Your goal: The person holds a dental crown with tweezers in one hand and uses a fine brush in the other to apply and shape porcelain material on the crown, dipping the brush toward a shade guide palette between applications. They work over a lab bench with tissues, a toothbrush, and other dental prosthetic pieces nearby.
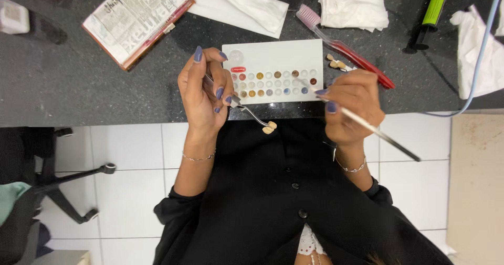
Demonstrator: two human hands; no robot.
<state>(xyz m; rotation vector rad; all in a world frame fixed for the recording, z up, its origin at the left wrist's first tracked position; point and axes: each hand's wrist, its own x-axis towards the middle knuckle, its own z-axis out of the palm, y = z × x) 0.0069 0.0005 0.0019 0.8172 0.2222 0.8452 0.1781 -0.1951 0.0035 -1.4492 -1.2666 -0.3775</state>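
- Left hand pinched metal tweezers, which gripped a small tooth-shaped piece at the table edge, just off the hand's lower right.
- Right hand was closed on a thin brush; long axis ran lower right to upper left, tip over the white palette.
- Tooth piece lay between both hands, nearer the left.

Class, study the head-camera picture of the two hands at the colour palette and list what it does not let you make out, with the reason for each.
1. Brush tip, head view: hidden behind the right hand.
2. Tweezers upper end: covered by the left hand.
3. Small tooth-coloured piece in the tweezers: too small to tell its form.
4. Palette wells: colours too small to tell exactly.
5. Green tube: cut off by the top edge.
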